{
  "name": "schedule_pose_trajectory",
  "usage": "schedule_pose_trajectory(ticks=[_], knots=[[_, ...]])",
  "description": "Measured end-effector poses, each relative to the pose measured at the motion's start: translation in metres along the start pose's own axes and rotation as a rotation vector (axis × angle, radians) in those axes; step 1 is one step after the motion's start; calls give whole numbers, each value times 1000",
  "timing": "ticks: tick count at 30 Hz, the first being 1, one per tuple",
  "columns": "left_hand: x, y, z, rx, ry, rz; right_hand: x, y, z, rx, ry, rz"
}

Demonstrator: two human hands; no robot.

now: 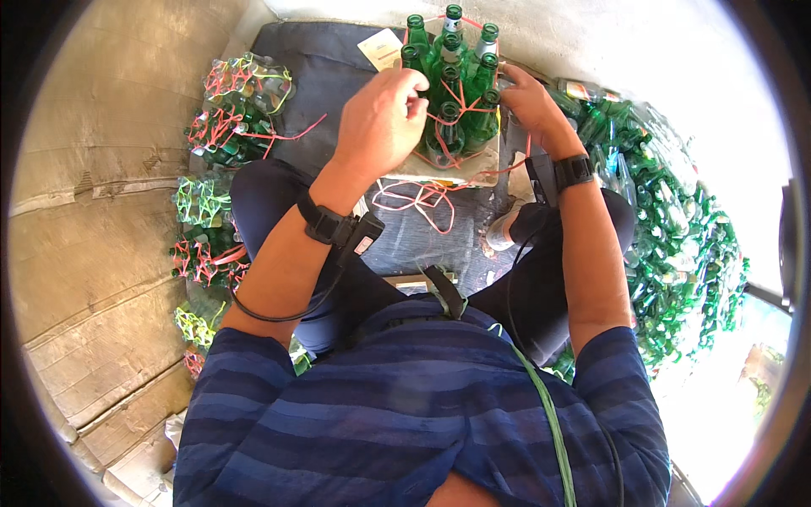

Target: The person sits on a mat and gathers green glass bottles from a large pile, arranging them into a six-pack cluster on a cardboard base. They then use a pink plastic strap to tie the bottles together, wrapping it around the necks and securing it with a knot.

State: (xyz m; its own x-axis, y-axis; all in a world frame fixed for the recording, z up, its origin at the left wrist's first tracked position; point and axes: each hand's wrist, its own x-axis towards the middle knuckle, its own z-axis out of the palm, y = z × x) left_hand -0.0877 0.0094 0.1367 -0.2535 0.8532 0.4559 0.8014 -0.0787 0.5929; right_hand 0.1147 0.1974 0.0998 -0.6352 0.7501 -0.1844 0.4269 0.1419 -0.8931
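Observation:
In front of me a cluster of green glass bottles [482,120] stands upright on a pale board [405,170], their open mouths facing up. Pink plastic twine [467,111] crosses between the necks and loops around the cluster. At the cluster's left side is my left hand [383,120], fingers curled close to the bottles. My right hand [534,104] reaches to the right side, its fingertips at the bottles and twine. Whether either hand grips the twine or a bottle is hidden. Loose pink twine loops [421,201] hang below the board's near edge.
Bundles of bottles tied with pink twine [218,130] and green twine [201,201] line the left, beside a cardboard wall [95,203]. A large heap of loose green bottles [678,253] fills the right. A printed card [381,49] lies behind my left hand.

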Motion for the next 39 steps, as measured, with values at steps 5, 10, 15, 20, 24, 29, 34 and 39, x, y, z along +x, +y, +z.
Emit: schedule_pose_trajectory(ticks=[5,10,15,20,24,29,34,39], knots=[[-1,-15,-2,220,-257,-412,5,8,-1,343,-74,24],[-19,2,21,93,-405,-556,7,-2,-12,434,-244,220],[-30,-2,50,-133,-138,-489,17,2,-19,449,-358,255],[-29,10,59,-15,-58,-498,8,-9,-10,338,-237,213],[-18,15,52,12,-108,-537,-4,-11,-6,388,-203,169],[3,-10,39,-154,-190,-440,-28,-12,11,458,-87,120],[32,-41,16,-273,-322,-282,-66,-11,49,707,-24,85],[40,-43,16,-23,-407,-346,-81,-17,84,805,159,105]])
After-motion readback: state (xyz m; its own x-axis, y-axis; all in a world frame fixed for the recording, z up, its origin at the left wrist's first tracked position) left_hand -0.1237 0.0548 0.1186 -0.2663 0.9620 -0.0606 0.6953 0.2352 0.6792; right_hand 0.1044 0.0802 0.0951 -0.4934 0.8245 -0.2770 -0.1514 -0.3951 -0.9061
